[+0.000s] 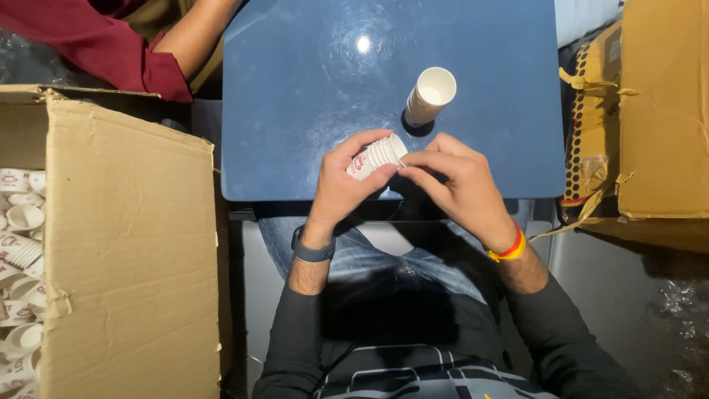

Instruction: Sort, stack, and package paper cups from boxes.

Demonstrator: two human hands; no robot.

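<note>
Just in front of a standing stack of paper cups (430, 96) on the blue table (295, 89), the left hand (347, 181) grips a small nested cup stack (377, 155) while the right hand (450, 181) pinches its rim, apparently mid-separation, needing a careful peel.

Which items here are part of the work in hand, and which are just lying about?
In hand:
left hand gripping a small cup stack
right hand at its rim
taller cup stack standing on the blue table
open box with loose cups

Lying about:
box on the right
another person's arm
</note>
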